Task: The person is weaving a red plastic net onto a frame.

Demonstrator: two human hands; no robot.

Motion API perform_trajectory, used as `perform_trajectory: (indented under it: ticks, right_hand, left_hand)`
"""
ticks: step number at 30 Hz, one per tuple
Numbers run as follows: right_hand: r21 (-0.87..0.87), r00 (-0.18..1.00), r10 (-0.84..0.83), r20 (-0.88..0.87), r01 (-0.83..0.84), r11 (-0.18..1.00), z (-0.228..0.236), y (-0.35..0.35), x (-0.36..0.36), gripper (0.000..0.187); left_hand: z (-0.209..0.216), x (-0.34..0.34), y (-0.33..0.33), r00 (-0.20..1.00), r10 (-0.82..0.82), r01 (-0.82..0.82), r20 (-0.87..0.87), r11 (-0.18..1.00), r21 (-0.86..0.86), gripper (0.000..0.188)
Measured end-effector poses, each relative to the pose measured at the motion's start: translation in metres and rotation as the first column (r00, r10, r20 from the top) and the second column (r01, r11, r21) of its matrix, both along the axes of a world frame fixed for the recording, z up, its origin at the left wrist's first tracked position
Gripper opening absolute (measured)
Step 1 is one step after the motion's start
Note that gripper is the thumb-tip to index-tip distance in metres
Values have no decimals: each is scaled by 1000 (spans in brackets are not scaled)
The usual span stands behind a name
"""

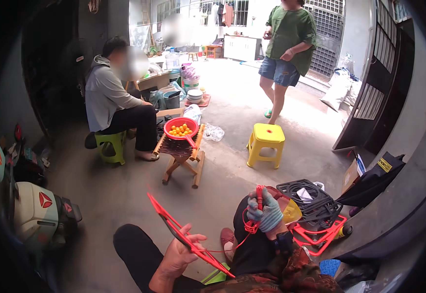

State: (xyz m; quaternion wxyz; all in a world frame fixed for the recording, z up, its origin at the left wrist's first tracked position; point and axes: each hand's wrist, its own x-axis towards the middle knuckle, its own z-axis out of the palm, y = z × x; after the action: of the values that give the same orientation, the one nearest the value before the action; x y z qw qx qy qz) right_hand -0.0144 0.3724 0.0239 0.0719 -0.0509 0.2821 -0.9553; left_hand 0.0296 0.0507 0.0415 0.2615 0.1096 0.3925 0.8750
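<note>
My bare left hand [174,258] grips a thin red frame [161,210], which is tilted and seen nearly edge-on over my lap. In my right hand [270,213], which wears a grey-blue knitted glove, is a bundle of red cord [252,225]. Part of the bundle sticks up above the fist and loose loops hang below it. One strand of the cord runs across my knees toward the red frame; where it meets the frame I cannot make out. Beside my right knee lie several black frames [315,205] and some red frames [326,235].
Ahead, a red colander [180,122] of small orange fruit rests on a folding wooden stool [196,168]. A yellow stool [266,146] stands farther right. One person [117,100] sits at left; another [288,44] stands beyond. A scooter [39,210] is at left, a black bag [376,180] at right.
</note>
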Motion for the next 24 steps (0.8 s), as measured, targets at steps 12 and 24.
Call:
perform_trajectory:
  ticks: [12, 24]
  right_hand:
    - [146, 1000, -17, -7, 18, 989, 6, -7, 5, 50]
    - [129, 990, 124, -73, -114, 985, 20, -35, 28, 50]
  left_hand:
    - [-26, 31, 2, 901, 406, -433, -152, 818, -379, 82]
    - [-30, 47, 16, 789, 387, -606, -477, 615, -504, 11]
